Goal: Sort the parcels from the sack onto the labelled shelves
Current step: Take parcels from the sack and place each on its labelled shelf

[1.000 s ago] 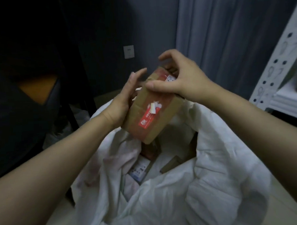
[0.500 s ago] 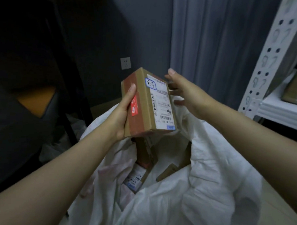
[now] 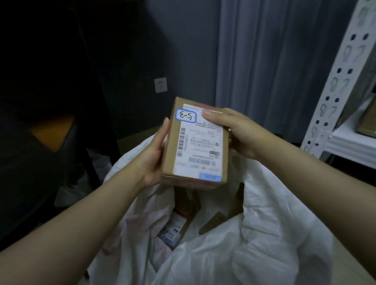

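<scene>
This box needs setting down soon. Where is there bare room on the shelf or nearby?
Bare shelf board shows between the white upright and the shelved carton. The sack mouth is crowded with parcels.

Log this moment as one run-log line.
step: inspect | cardboard parcel: over open white sack | left hand: holds its left edge | right hand: thumb on label

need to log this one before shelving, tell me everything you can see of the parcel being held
The parcel is a closed brown cardboard box, held above the white sack. A white shipping label with barcodes covers its facing side; a blue-outlined tag at the top bears a handwritten code, seemingly upside down. Reddish tape shows along the bottom edge. The left hand grips its left side, the right hand its upper right, thumb on the label.
</scene>
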